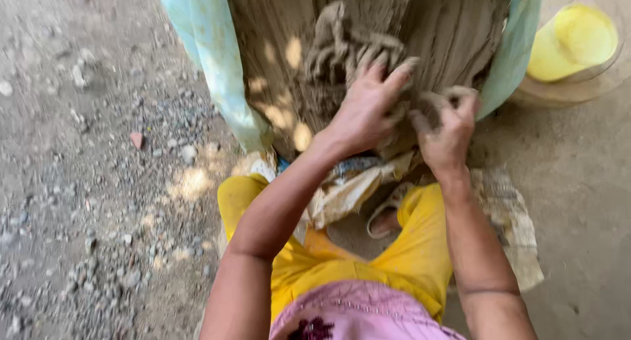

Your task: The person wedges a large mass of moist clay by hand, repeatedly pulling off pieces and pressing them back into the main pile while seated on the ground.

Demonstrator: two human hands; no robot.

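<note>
Pink cloth [358,314] lies closest, above it yellow trousers [394,261] over bent knees, and one sandal [388,212] on a foot between them. Two bare arms reach forward to a tall clay form [368,44], its long axis running away from the body toward the top of the view. Its surface is wet brown mud, streaked lengthwise, with a lumpy, rope-like raised pattern [335,47] in the middle. Left hand [365,110] lies flat with spread fingers pressed on the mud, grasping nothing. Right hand [447,133] is curled around a wad of clay [430,106] at the form's lower edge. Pale green plastic sheet [210,57] flanks both sides. One yellow bowl [572,41] sits at upper right; gravel [85,182] covers the left ground.
</note>
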